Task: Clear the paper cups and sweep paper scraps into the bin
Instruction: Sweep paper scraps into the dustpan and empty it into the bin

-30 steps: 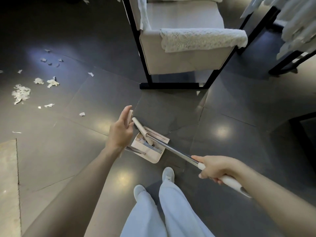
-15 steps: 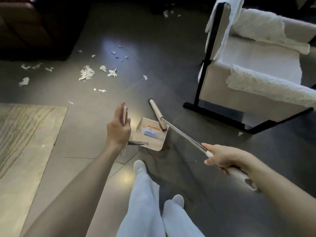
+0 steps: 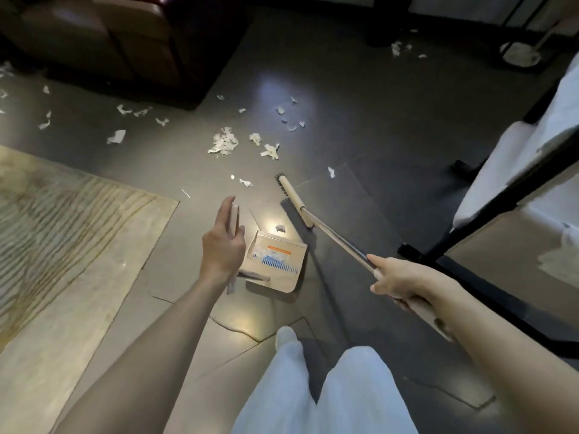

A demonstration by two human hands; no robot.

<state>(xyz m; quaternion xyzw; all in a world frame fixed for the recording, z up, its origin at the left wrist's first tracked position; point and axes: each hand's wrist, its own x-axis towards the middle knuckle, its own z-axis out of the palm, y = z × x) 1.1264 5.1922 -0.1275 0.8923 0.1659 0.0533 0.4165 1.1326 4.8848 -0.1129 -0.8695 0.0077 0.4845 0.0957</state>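
Underfoot, the dark tiled floor point(image 3: 360, 126) carries nearly all the mess, so I judge the sweeping barely begun. A pale rug point(image 3: 62, 230) covers the floor's left side. A brown sofa point(image 3: 109, 42) stands at the far left corner, and a white chair point(image 3: 517, 158) on a black frame sits along the right edge.

The broom point(image 3: 338, 239) reaches out from the right hand point(image 3: 398, 280), which is wrapped tight round the pale grip at its near end. Its head is down at the floor just beyond the dustpan point(image 3: 277, 264). That pan is near the rug's corner, mouth facing away; I cannot tell if it touches the tiles. The left hand point(image 3: 224, 245) holds its upright handle, thumb on one side and nearly straight fingers pressed along the other.

Paper scraps point(image 3: 223, 142) lie mostly in a loose cluster mid-floor, beyond the broom head, with more strewn along the sofa's front and a few at the far right. One lies just at the dustpan's mouth. Whether any are inside I cannot tell. No cups or bin show.
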